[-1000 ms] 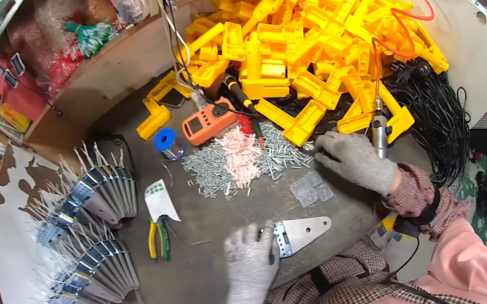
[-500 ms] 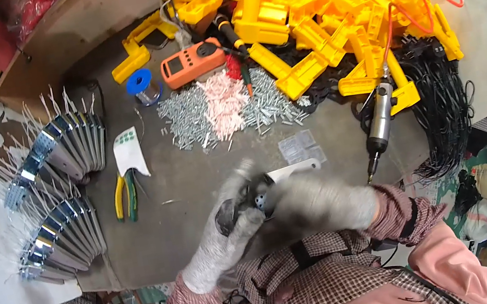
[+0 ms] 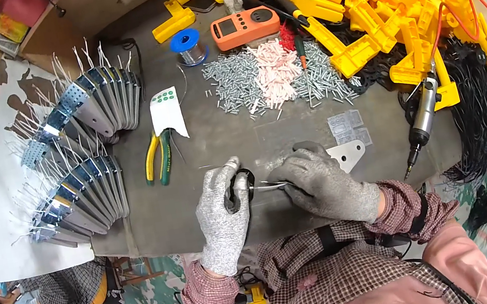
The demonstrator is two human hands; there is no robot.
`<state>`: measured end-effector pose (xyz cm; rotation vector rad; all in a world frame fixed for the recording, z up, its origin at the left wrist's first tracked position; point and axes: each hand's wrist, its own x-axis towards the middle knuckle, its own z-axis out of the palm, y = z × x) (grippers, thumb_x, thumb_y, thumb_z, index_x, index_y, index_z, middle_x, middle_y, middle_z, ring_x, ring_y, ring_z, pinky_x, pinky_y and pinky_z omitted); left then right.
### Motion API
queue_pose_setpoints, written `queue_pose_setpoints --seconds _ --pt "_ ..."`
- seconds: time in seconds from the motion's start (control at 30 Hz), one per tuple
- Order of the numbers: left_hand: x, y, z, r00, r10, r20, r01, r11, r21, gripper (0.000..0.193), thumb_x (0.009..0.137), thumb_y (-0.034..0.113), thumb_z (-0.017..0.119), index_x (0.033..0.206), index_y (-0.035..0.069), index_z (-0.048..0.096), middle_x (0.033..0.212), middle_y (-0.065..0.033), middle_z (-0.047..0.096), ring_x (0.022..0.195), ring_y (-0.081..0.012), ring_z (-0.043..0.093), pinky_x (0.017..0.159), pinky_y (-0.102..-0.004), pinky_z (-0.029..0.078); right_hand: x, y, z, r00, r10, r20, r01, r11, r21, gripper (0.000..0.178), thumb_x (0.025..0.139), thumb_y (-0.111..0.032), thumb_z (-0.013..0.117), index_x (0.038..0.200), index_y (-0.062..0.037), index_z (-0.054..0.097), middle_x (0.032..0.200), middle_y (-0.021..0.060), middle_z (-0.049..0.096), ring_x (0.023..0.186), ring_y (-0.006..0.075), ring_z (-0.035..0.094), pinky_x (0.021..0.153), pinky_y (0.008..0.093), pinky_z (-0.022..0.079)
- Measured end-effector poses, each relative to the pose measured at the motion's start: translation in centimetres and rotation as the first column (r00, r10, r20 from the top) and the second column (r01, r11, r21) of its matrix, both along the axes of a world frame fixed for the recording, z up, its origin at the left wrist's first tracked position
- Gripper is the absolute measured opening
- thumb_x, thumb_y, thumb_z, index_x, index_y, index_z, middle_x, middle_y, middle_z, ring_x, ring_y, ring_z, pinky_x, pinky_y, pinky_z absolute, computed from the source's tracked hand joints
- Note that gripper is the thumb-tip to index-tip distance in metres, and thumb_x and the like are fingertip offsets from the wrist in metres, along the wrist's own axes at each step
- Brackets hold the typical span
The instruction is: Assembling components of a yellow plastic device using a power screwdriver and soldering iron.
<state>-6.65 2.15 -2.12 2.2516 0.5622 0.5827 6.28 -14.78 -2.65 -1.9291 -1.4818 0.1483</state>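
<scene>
My left hand (image 3: 224, 210), in a grey knitted glove, is closed around a black rounded piece (image 3: 250, 184) whose kind I cannot make out. Thin pale wires (image 3: 269, 185) stretch from it to the fingertips of my gloved right hand (image 3: 327, 183), which pinches their ends. Both hands are low over the front of the dark worktable. Beside my right hand lies a flat light-grey plate (image 3: 354, 149) with holes, partly covered by that hand. Just beyond it are small clear plastic pieces (image 3: 349, 128).
Pliers (image 3: 160, 157) and stacked grey metal parts with white wires (image 3: 89, 199) are at left. Farther back lie a solder spool (image 3: 188, 47), an orange meter (image 3: 245, 26), screws (image 3: 231, 82) and yellow housings (image 3: 355, 8). A power screwdriver (image 3: 425, 120) and black cables (image 3: 473, 105) lie at right.
My hands have come apart, with pale wires now stretched between them. The right hand's quick, blurred motion has slowed. The whole view has shifted, so the table things appear farther right and higher.
</scene>
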Motion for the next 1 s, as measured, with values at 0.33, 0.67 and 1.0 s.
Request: queue_pose_setpoints --seconds 0.33,0.67,1.0 --pt "-1.6 -0.3 0.6 0.943 -0.329 -0.055 0.303 0.913 -0.272 0.055 0.089 0.008 0.073 0.141 0.004 0.055 0.126 -0.0151 0.054 0.112 -0.0255 0.059 0.1 -0.0346 0.048 0.3 -0.1 0.6 0.993 0.092 -0.07 -0.095 0.995 -0.034 0.027 0.089 -0.017 0.069 0.114 -0.0087 0.066 0.116 0.0138 0.065 0.115 0.0328 0.059 0.107 0.0492 0.04" --pt "-2.5 0.5 -0.2 0.856 -0.417 -0.306 0.453 0.89 0.057 0.084 0.073 0.026 0.087 0.145 0.006 0.048 0.122 -0.0183 0.051 0.111 -0.0392 0.055 0.097 -0.0477 0.047 0.6 -0.3 0.8 0.973 0.133 -0.188 -0.153 0.984 -0.095 0.02 0.089 -0.016 0.068 0.107 -0.0057 0.066 0.109 0.0146 0.064 0.111 0.0337 0.061 0.105 0.0492 0.04" --pt "-0.3 -0.5 4.1 0.736 -0.436 -0.518 0.54 0.84 0.06 0.074 0.078 0.033 0.083 0.139 0.006 0.052 0.119 -0.0175 0.051 0.108 -0.0372 0.057 0.095 -0.0475 0.048 5.7 -2.7 3.8 0.952 0.138 -0.272 -0.153 0.988 -0.036 0.022 0.086 -0.016 0.069 0.106 -0.0054 0.068 0.117 0.0171 0.061 0.114 0.0336 0.059 0.1 0.0423 0.047"
